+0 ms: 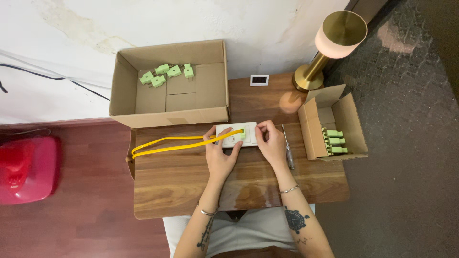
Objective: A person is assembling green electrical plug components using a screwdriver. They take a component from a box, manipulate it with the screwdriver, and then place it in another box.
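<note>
A white power strip lies on the wooden table with a light green plug set in it. A yellow cable runs left from it in a long loop. My left hand rests on the strip's left end, thumb and fingers on the cable and the strip. My right hand grips the strip's right end.
A large open cardboard box at the back holds several green plugs. A small box at the right holds three more green plugs. A screwdriver, a gold lamp and a small white display are nearby. A red object sits on the floor.
</note>
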